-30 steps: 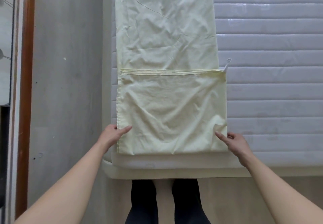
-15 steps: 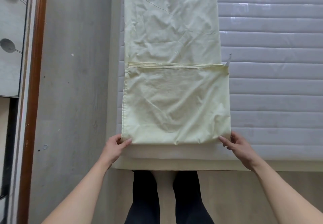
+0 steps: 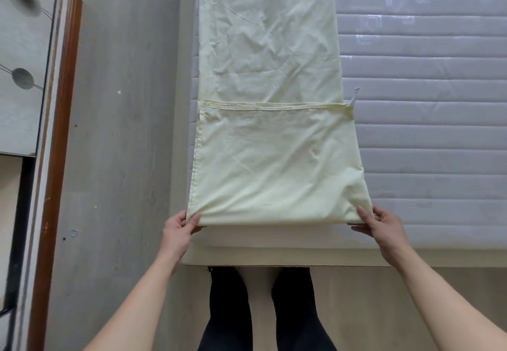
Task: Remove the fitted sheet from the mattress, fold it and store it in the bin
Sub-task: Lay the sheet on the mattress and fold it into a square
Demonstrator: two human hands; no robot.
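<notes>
The pale yellow fitted sheet (image 3: 271,82) lies as a long narrow strip along the left side of the bare grey mattress (image 3: 422,109). Its near end is folded back over itself, with a seamed hem running across the strip. My left hand (image 3: 177,231) pinches the near left corner of that fold. At the near right corner, my right hand (image 3: 382,227) pinches the fold with the thumb on top. The fold's near edge is lifted slightly off the mattress. A small white tag (image 3: 354,97) sticks out at the hem's right end. No bin is in view.
The bed's pale frame edge (image 3: 301,257) runs across in front of my legs (image 3: 263,309). A grey floor strip (image 3: 123,158) lies left of the bed. A wood-framed mirror or cabinet (image 3: 55,158) stands at the far left.
Both hands went from resting at the fold's near corners to pinching them, and the near folded edge has lifted a little. The view has shifted slightly.
</notes>
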